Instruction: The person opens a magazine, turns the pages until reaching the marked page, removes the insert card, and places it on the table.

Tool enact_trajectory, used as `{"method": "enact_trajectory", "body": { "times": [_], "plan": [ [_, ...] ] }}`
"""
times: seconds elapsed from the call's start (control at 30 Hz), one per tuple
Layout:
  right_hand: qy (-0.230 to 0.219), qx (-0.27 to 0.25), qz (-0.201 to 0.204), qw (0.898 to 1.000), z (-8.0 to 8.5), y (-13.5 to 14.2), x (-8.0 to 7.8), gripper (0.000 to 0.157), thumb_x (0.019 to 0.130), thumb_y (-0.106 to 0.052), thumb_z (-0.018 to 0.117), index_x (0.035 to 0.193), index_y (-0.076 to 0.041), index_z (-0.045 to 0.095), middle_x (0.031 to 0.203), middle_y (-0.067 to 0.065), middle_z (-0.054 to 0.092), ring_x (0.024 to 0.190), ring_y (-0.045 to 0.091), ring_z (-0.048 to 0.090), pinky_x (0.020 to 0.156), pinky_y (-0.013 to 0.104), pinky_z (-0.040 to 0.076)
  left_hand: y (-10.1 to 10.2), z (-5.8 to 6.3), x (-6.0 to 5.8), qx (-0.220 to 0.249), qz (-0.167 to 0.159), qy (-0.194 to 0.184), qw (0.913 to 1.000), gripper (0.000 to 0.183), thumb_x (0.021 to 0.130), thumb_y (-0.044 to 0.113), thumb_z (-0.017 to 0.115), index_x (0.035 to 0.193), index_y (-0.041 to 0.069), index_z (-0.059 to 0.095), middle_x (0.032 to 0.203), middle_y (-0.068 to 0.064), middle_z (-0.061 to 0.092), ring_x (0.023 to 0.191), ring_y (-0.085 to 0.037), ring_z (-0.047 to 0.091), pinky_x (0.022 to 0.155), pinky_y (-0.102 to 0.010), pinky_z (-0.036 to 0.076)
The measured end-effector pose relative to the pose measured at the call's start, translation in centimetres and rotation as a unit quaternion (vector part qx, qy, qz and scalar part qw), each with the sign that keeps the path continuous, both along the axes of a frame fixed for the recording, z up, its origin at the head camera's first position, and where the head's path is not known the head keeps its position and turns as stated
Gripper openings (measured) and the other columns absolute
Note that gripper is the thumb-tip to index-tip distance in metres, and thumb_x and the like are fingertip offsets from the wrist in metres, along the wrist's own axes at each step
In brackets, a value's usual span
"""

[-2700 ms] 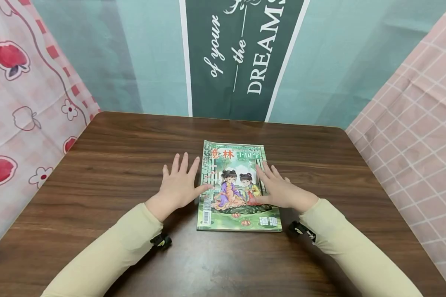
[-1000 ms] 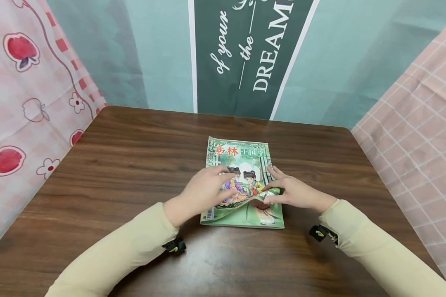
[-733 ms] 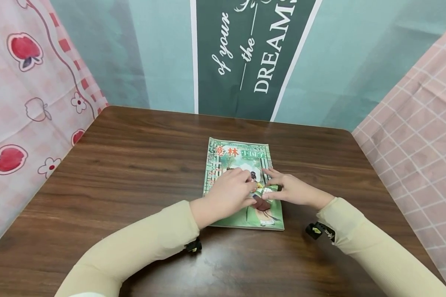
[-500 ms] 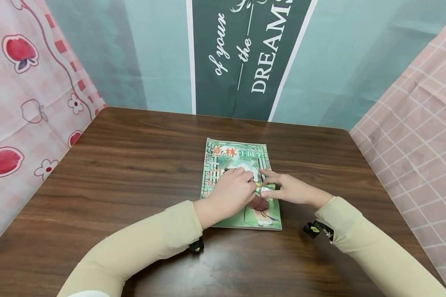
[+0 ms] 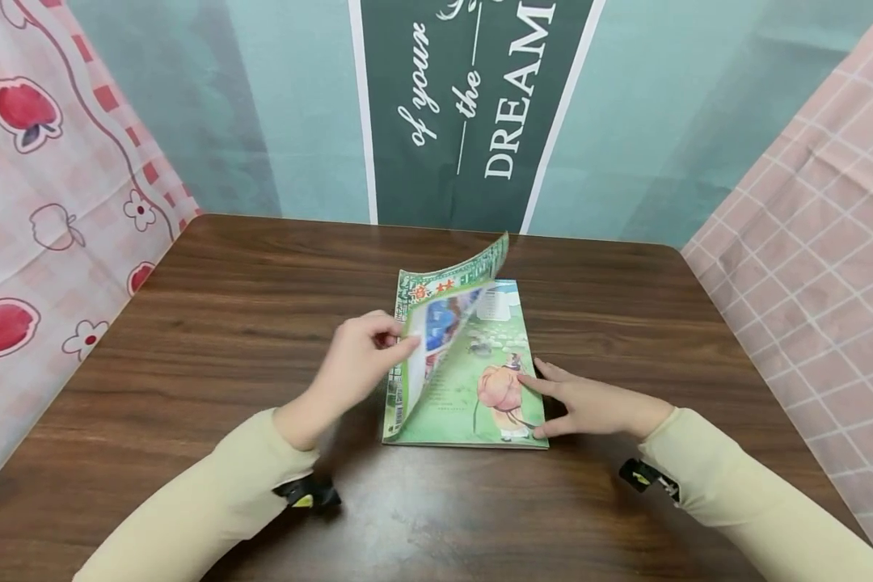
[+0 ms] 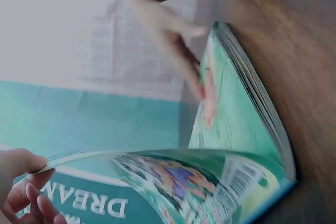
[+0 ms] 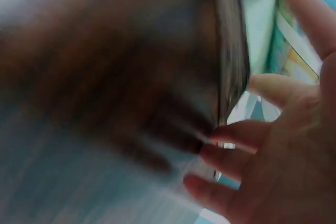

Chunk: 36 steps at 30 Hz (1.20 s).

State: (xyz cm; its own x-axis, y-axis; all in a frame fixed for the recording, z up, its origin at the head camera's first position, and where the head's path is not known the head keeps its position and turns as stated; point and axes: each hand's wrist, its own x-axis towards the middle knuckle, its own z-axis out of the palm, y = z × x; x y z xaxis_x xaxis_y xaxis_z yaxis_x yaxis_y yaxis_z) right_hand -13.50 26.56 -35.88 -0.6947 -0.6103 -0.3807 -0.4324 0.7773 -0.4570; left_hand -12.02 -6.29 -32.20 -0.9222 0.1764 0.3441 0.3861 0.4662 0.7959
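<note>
In the head view, the magazine lies near the middle of the table, with a strip of wood between it and the far edge and broad stretches of wood to left and right. A teal cloth hangs behind the far edge, an apple-print cloth on the left and a pink checked cloth on the right. The left hand holds the raised front cover by its edge; the cover curls up and leftward, its far corner standing highest. The right hand, fingers spread, rests fingertips on the right edge of the green inside page. Compared with half a second ago, the left hand has moved from over the middle of the magazine to its left side, bringing the cover with it, and much more of that page shows

In the left wrist view, thumb and fingers pinch the cover's edge, and the cover bows across the view with a barcode on its outer side. The stacked page edges show against the wood, and the right hand is blurred

In the right wrist view, the right hand's fingers are apart beside the page edges, while the table is badly blurred
</note>
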Motion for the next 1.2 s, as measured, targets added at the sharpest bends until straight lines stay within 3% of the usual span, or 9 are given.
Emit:
{"method": "enact_trajectory", "body": {
  "times": [0.17,0.33,0.47,0.6,0.73,0.83,0.93,1.1,1.2],
  "plan": [
    [0.069,0.061,0.016,0.996,-0.2,-0.6,0.9,0.079,0.081,-0.052,0.064,0.144,-0.012,0.036,0.144,0.034,0.02,0.121,0.047,0.041,0.092,0.056,0.037,-3.5,0.1,1.4,0.083,0.075,-0.049,0.9926,0.018,0.08,0.01,0.072,0.071,0.001,0.06,0.067,-0.002,0.052,0.059,-0.012,0.045,0.052,-0.022,0.036],
    [0.078,0.079,0.01,0.994,0.1,-0.9,1.0,0.078,0.08,-0.049,0.066,0.142,-0.011,0.039,0.143,0.035,0.023,0.116,0.048,0.046,0.084,0.051,0.044,-6.2,0.3,2.7,0.187,0.163,-0.072,0.9659,0.018,0.081,0.012,0.072,0.074,0.0,0.061,0.064,0.001,0.051,0.059,-0.01,0.044,0.052,-0.021,0.037],
    [0.077,0.078,0.01,0.994,0.0,-0.8,1.0,0.078,0.079,-0.05,0.067,0.142,-0.011,0.04,0.142,0.035,0.023,0.115,0.047,0.047,0.079,0.046,0.047,-8.4,0.1,3.4,0.199,0.205,-0.104,0.9527,0.018,0.085,0.018,0.069,0.076,0.004,0.064,0.063,0.004,0.051,0.061,-0.011,0.044,0.054,-0.021,0.038],
    [0.088,0.074,0.014,0.993,-0.2,-0.9,0.9,0.077,0.08,-0.052,0.065,0.14,-0.01,0.043,0.141,0.036,0.026,0.112,0.045,0.051,0.076,0.043,0.048,-11.1,-0.5,3.9,0.082,0.191,-0.129,0.9695,0.025,0.088,0.023,0.064,0.082,-0.001,0.066,0.064,0.004,0.052,0.061,-0.01,0.044,0.053,-0.023,0.037],
    [0.11,0.066,0.016,0.992,-0.3,-1.1,0.6,0.072,0.081,-0.053,0.061,0.137,-0.009,0.048,0.137,0.037,0.032,0.09,0.035,0.063,0.071,0.039,0.049,-14.4,-1.0,4.2,-0.097,0.111,-0.157,0.9765,0.03,0.091,0.028,0.061,0.077,0.001,0.063,0.059,0.002,0.044,0.055,-0.01,0.037,0.048,-0.026,0.031],
    [0.117,0.057,0.017,0.991,-0.2,-1.3,0.3,0.063,0.085,-0.047,0.061,0.134,-0.008,0.051,0.134,0.037,0.036,0.068,0.022,0.064,0.072,0.041,0.049,-15.8,-1.5,4.2,-0.188,0.05,-0.186,0.963,0.036,0.092,0.03,0.059,0.064,0.008,0.053,0.055,0.004,0.033,0.052,-0.009,0.032,0.047,-0.026,0.026],
    [0.131,0.051,0.026,0.99,0.0,-1.3,-0.1,0.046,0.09,-0.03,0.06,0.13,-0.007,0.056,0.128,0.038,0.042,0.051,0.014,0.056,0.067,0.037,0.049,-16.1,-2.0,4.0,-0.259,0.033,-0.199,0.9444,0.041,0.09,0.034,0.06,0.057,0.013,0.045,0.053,0.006,0.031,0.051,-0.01,0.031,0.048,-0.026,0.025],
    [0.16,0.05,0.04,0.985,0.1,-1.4,-0.7,0.032,0.091,-0.008,0.058,0.122,-0.008,0.062,0.118,0.037,0.051,0.049,0.014,0.052,0.053,0.029,0.043,-15.7,-1.8,3.7,-0.364,0.087,-0.184,0.9091,0.039,0.084,0.042,0.064,0.058,0.015,0.051,0.055,0.003,0.043,0.05,-0.015,0.041,0.044,-0.033,0.029],
    [0.15,0.041,0.027,0.987,0.1,-1.4,-0.9,0.03,0.091,-0.011,0.058,0.12,-0.008,0.064,0.117,0.032,0.055,0.072,0.025,0.064,0.063,0.036,0.049,-14.7,-1.0,3.3,-0.388,0.136,-0.107,0.9055,0.034,0.08,0.04,0.07,0.061,0.014,0.056,0.061,-0.001,0.05,0.051,-0.019,0.045,0.041,-0.036,0.032]
  ]
}}
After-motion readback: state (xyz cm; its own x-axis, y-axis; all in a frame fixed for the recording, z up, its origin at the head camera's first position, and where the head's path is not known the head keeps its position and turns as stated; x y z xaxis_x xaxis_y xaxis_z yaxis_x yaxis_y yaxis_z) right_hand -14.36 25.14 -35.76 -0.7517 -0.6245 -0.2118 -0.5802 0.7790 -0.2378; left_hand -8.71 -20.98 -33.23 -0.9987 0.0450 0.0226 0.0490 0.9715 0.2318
